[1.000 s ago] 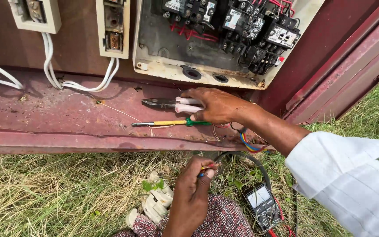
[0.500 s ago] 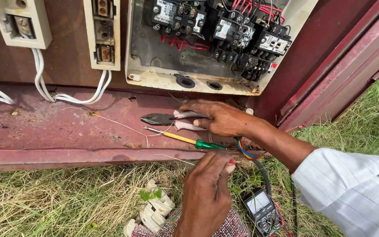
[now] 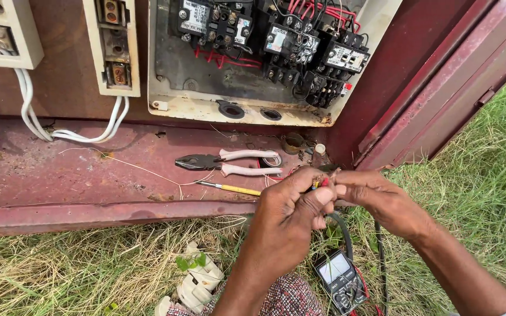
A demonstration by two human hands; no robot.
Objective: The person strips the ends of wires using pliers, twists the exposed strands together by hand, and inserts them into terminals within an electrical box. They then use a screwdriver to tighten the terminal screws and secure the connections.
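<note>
The right hand (image 3: 376, 196) has left the pliers (image 3: 229, 162) and met the left hand (image 3: 291, 219). Both hands now pinch small coloured wires (image 3: 322, 182) together, fingers curled, above the grass.

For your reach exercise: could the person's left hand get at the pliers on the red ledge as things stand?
Probably yes: the pliers lie uncovered just beyond the left hand, but that hand and the right hand are both pinching thin wires.

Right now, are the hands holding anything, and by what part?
Both hands, left and right, pinch thin coloured wires at their ends between the fingertips. The pliers and screwdriver lie untouched on the red ledge.
</note>
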